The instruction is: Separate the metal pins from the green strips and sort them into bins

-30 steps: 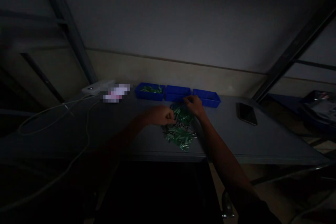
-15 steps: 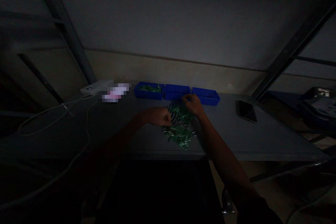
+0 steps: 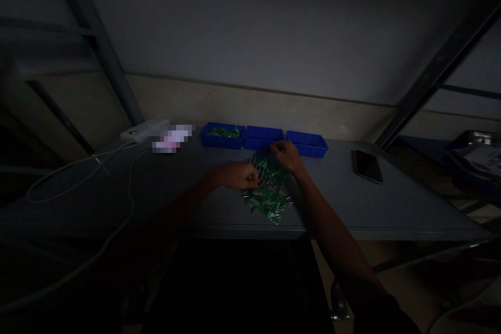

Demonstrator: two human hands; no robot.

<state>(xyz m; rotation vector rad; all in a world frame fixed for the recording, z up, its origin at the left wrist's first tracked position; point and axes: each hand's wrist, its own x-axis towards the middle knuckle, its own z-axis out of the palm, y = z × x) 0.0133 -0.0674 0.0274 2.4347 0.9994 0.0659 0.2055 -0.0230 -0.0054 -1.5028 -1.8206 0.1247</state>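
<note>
A pile of small green and dark, shiny pieces [image 3: 270, 201] lies on the grey table; the dim light hides their exact kind. My left hand [image 3: 243, 175] is closed at the pile's left side, fingers curled together, and I cannot make out what is in them. At the far right of the pile, my right hand [image 3: 286, 155] is closed too, thumb and fingers pinched just in front of the middle blue bin [image 3: 264, 143]. Whatever that pinch holds is too small or dark to see.
Beside the middle bin stand a left blue bin [image 3: 221, 142] with green pieces in it and a right blue bin [image 3: 309, 150]. A phone [image 3: 367, 166] lies on the table [image 3: 329, 209] to the right. A white power strip [image 3: 143, 130] with trailing cables is at the left.
My left hand has shifted slightly right over the pile. My right hand has moved barely, a touch to the left. The bins and phone stay in place.
</note>
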